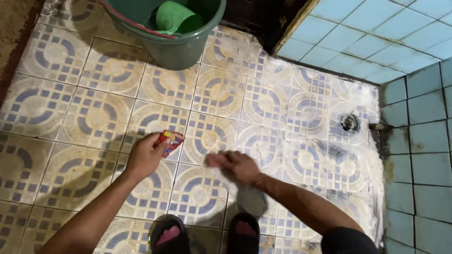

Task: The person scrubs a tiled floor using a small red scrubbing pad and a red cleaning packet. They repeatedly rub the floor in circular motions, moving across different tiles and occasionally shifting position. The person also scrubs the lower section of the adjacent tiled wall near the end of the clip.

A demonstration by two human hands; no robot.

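Left hand (145,157) pinches red sachet (170,140); right hand (238,165) blurred over open floor (94,117).

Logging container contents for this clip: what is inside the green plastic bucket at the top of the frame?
Inside the green plastic bucket lies a lighter green plastic scoop cup, tilted on its side. The bucket's bottom and any water are hidden by its wall and the frame edge.

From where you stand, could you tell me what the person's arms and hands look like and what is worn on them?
Both forearms are bare. The left hand shows no ring, watch or glove. The right hand is motion-blurred, so small details cannot be told. A dark sleeve covers the right upper arm.
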